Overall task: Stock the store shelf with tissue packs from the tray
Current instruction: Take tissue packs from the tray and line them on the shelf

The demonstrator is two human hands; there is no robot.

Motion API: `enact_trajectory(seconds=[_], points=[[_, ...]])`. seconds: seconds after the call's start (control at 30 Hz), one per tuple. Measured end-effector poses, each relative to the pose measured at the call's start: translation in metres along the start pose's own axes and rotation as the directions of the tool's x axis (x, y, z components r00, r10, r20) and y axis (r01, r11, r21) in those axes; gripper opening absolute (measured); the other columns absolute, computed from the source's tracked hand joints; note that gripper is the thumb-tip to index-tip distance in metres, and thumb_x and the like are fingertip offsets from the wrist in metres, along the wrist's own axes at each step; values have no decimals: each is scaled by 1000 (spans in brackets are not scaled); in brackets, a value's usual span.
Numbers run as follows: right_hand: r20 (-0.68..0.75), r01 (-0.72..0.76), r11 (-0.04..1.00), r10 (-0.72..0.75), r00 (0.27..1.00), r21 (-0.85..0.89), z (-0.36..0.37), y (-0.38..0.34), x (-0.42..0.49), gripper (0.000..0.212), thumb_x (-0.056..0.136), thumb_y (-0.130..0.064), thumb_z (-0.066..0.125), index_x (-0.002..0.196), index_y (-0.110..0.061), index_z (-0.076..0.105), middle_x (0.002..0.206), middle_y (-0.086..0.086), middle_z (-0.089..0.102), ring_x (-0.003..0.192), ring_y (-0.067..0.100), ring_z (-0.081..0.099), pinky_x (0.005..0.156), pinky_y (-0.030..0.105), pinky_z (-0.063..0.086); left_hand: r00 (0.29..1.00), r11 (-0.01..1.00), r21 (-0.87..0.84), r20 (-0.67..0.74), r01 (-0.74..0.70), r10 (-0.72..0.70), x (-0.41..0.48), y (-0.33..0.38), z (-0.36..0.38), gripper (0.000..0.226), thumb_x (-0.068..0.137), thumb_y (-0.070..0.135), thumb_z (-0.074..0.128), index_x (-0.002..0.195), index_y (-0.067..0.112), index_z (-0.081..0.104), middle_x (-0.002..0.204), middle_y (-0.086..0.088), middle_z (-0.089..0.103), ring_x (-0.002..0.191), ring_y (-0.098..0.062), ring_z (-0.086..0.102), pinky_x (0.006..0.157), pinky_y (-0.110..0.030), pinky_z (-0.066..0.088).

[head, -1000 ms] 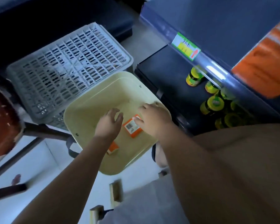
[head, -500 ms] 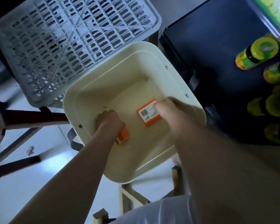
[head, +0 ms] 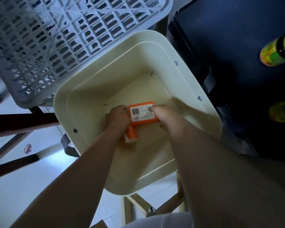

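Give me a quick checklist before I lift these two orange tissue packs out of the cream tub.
1. Left hand grips lower orange tissue pack: ok.
2. Right hand pinches barcode-labelled orange tissue pack: ok.
3. Packs free of each other: cannot tell, they overlap in view.
4. Cream plastic tub opening unobstructed above: ok.
5. Room on dark shelf beside yellow-green bottle: cannot tell.

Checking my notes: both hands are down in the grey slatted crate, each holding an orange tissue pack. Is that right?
No. The head view shows them in the cream tray, beside the grey slatted crate. The left hand holds one orange tissue pack, the right hand the barcoded pack.
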State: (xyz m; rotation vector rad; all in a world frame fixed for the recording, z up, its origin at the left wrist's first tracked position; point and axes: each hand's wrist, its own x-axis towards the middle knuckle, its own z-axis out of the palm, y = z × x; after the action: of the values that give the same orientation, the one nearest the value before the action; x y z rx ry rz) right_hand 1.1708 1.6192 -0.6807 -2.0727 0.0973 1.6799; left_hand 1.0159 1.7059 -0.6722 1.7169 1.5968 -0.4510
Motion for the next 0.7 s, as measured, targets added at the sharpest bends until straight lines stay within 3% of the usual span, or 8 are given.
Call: enact_trajectory(seconds=[0.1,0.23,0.3,0.37,0.47,0.57,0.63,0.7], points=[[-11,2,1000,-2,1000,23,1,-4,1,44,96,-25,69,135,-7,59,109,8,65,69,9,52,74,28,44,997,993,-114,77,16,-8,5,3,-3,46,83,15,66,128,22,70,127,-3,70,111,-23,67,92,-29,53],[-53,46,999,-46,998,-8,-3,-5,-5,31,93,-20,74,122,-10,69,92,2,68,67,10,57,66,24,46,996,974,-226,91,32,-12,2,2,-5,49,81,2,65,127,16,70,126,-7,69,106,-20,65,93,-32,56],[-141,103,994,-95,985,45,-6,-4,-9,16,90,-15,76,104,-17,67,91,1,70,78,16,64,74,25,51,998,964,-260,35,53,-45,-2,3,-8,55,84,0,67,137,13,62,130,-6,64,106,-18,60,90,-27,51],[-217,171,974,-136,967,147,-9,-5,-17,24,89,-6,73,103,-20,60,102,2,70,93,21,64,86,29,50,988,938,-326,-57,115,-141,-2,3,-18,63,83,6,73,143,10,55,126,-8,61,108,-23,60,87,-24,45],[-230,248,945,-198,953,212,-16,-11,-37,35,91,-7,66,123,-18,60,116,1,68,98,20,65,86,33,53,972,836,-528,-76,149,-222,-4,0,-38,58,72,14,81,127,6,65,113,-15,69,94,-28,66,80,-30,51],[-143,272,921,-240,960,279,-26,-18,-68,27,97,-16,58,122,-27,59,110,2,72,84,24,74,74,44,64,981,662,-733,40,157,-188,-16,4,-55,22,82,4,74,98,18,66,103,-17,70,80,-23,67,70,-38,59],[-111,312,895,-292,950,317,-35,-25,-90,30,98,-13,57,125,-25,58,108,7,75,80,29,78,66,38,64,990,597,-793,56,125,-133,-24,7,-68,21,88,4,72,97,21,64,102,-11,71,82,-19,69,66,-39,62],[-119,384,860,-366,923,336,-40,-32,-109,30,96,-8,59,123,-21,62,112,12,75,92,34,77,69,33,64,997,551,-831,42,75,-71,-33,12,-81,24,88,6,73,106,21,67,103,-8,73,83,-16,70,65,-36,63]])
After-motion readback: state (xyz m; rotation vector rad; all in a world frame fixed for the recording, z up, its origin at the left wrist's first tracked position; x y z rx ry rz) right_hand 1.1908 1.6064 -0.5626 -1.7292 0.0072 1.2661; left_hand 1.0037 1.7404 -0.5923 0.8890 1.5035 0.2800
